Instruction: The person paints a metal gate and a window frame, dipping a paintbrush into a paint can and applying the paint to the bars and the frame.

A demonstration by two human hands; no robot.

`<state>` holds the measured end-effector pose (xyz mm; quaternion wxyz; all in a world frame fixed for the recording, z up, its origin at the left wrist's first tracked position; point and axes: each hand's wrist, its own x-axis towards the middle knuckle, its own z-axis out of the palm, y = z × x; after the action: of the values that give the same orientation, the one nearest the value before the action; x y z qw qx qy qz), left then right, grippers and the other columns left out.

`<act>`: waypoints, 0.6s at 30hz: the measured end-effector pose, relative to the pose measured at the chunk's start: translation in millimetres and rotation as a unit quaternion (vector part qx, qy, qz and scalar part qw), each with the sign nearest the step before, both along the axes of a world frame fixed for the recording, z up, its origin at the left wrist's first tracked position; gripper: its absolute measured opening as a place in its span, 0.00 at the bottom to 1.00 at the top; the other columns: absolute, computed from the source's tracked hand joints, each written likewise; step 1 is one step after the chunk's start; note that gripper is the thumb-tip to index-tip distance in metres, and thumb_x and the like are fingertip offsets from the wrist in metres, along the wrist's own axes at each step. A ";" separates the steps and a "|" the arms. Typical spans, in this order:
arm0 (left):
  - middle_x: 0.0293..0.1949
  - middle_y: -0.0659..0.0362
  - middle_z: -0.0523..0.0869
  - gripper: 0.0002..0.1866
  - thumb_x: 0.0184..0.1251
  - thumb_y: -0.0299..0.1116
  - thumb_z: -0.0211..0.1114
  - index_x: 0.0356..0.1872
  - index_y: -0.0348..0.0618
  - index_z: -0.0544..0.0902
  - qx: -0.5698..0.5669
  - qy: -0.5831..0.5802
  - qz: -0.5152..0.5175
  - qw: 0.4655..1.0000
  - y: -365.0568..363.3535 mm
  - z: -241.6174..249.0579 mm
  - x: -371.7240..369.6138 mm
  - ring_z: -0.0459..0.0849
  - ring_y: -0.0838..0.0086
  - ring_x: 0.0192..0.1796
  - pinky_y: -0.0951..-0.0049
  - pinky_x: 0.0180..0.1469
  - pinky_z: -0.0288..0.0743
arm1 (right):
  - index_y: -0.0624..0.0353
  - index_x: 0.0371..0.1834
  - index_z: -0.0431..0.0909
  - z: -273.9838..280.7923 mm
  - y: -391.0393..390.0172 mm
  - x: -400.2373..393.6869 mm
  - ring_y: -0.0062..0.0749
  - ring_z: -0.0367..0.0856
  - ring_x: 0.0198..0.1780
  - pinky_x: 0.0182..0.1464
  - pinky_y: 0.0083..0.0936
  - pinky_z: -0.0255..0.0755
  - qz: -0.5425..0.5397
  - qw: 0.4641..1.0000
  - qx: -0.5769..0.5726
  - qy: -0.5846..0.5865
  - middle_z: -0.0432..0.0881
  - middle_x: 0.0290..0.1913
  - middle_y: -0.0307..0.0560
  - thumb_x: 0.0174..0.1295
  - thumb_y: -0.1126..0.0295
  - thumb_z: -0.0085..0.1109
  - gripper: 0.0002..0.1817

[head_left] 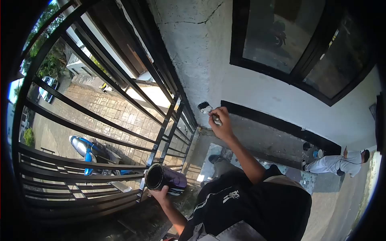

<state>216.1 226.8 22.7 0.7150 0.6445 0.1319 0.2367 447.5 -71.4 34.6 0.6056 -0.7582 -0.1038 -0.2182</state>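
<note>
My right hand (pixel 222 123) is closed around a paintbrush (pixel 207 109), its dark bristles right at the pale wall (pixel 213 80) near the corner. To the right of the brush a black painted band (pixel 277 126) runs along the foot of the wall. Low on the left, my left hand (pixel 160 195) grips a paint can (pixel 173 179) from below. The can is tilted with its mouth toward me, and its inside looks dark.
A black metal gate (pixel 90 116) stands close on my left, with a parked blue motorbike (pixel 88 154) beyond it. Black-framed windows (pixel 281 72) are set in the wall. Another person (pixel 337 162) in light clothes is at the right, near small pots (pixel 317 153).
</note>
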 end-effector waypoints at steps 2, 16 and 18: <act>0.61 0.51 0.76 0.50 0.48 0.46 0.79 0.69 0.30 0.64 -0.008 0.011 0.014 1.000 -21.5 23.7 -1.6 0.76 0.67 0.61 0.65 0.65 0.68 | 0.63 0.41 0.77 3.5 14.2 21.0 0.38 0.79 0.49 0.52 0.30 0.77 0.016 1.000 0.021 -0.011 0.70 0.46 0.47 0.59 0.82 0.60 0.08; 0.60 0.50 0.79 0.48 0.47 0.45 0.76 0.69 0.30 0.67 0.036 0.032 0.203 0.978 -26.6 48.0 -14.7 0.78 0.65 0.61 0.65 0.67 0.68 | 0.61 0.37 0.80 -40.6 133.8 117.6 0.41 0.78 0.45 0.50 0.32 0.73 0.101 0.994 -0.031 -0.005 0.75 0.41 0.48 0.59 0.78 0.62 0.04; 0.60 0.50 0.79 0.48 0.48 0.44 0.76 0.69 0.30 0.67 0.034 0.039 0.209 0.977 -23.5 47.2 -14.9 0.78 0.65 0.62 0.65 0.67 0.67 | 0.59 0.37 0.81 -53.9 134.2 113.6 0.45 0.76 0.48 0.54 0.36 0.71 0.122 0.991 -0.045 0.025 0.73 0.41 0.49 0.58 0.78 0.62 0.05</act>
<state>201.2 203.2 69.9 0.6217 0.6354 0.2830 0.3601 561.1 62.7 -19.4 0.5951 -0.7718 -0.1901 -0.1189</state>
